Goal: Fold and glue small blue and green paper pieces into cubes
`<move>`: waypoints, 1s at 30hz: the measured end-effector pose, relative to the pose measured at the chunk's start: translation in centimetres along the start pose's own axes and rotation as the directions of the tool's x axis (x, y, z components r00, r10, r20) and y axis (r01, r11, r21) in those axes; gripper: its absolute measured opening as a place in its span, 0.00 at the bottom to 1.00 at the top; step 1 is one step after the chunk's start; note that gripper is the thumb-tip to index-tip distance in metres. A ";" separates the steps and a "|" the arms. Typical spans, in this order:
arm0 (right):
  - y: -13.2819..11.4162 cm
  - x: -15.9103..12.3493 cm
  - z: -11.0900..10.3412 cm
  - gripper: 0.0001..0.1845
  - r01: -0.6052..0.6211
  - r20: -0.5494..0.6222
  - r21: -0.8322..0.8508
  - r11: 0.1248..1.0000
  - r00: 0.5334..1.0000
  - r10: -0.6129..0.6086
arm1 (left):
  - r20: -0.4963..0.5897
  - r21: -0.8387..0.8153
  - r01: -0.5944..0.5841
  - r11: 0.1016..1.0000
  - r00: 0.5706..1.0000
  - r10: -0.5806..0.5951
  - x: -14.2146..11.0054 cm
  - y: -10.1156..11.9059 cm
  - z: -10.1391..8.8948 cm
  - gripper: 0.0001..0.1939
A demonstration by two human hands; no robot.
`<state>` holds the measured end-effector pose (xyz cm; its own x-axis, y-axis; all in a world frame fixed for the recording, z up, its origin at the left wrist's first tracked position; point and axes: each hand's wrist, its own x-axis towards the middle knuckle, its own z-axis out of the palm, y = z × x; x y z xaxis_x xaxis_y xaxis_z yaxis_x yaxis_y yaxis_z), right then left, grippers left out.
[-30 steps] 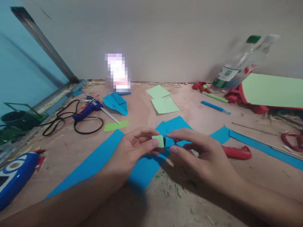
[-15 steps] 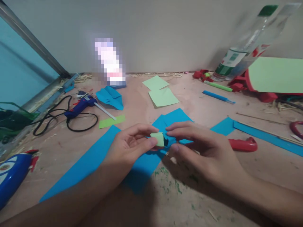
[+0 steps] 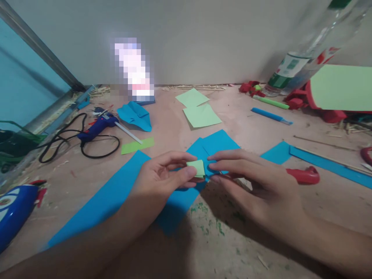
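Note:
My left hand (image 3: 165,176) pinches a small folded piece of light green paper (image 3: 197,168) between thumb and fingers. Close beside it, my right hand (image 3: 250,176) has its thumb and fingertips drawn together on a small folded blue paper piece (image 3: 208,173), largely hidden and hard to separate from the blue behind. Under and behind both hands lie blue paper sheets (image 3: 222,140). A long blue strip (image 3: 95,201) runs beneath my left wrist.
A blue glue gun (image 3: 95,130) with its cord lies at left, near crumpled blue paper (image 3: 135,116). Light green squares (image 3: 201,115) lie at the back. Bottles (image 3: 287,71), a blue marker (image 3: 270,115) and a red handle (image 3: 305,175) are on the right.
The green paper has turned so its flat face shows more. My right hand has shifted slightly right, and less of the blue piece is visible. The view has tilted slightly.

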<state>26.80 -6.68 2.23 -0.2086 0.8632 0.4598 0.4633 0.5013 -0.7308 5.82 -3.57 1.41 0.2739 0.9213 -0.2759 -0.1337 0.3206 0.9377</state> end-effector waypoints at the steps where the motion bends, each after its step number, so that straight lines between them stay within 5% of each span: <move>1: 0.0 0.0 0.0 0.08 -0.013 -0.005 0.002 1.000 1.000 0.013 | 0.001 -0.001 -0.001 1.000 1.000 0.001 0.0 -0.1 0.1 0.13; 22: -0.4 -0.5 0.4 0.09 0.012 -0.027 0.031 0.999 1.000 -0.012 | 0.027 0.002 -0.005 1.000 1.000 0.005 -0.6 -0.3 0.1 0.11; 30: -0.9 -0.8 0.9 0.12 -0.200 -0.062 0.125 0.972 0.976 0.209 | 0.006 0.082 -0.127 0.989 0.992 0.127 -0.8 0.1 0.3 0.11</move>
<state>25.79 -7.74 2.10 -0.0529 0.9434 0.3273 0.3847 0.3217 -0.8651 5.83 -4.37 1.74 0.2608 0.9531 -0.1535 -0.0885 0.1820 0.9793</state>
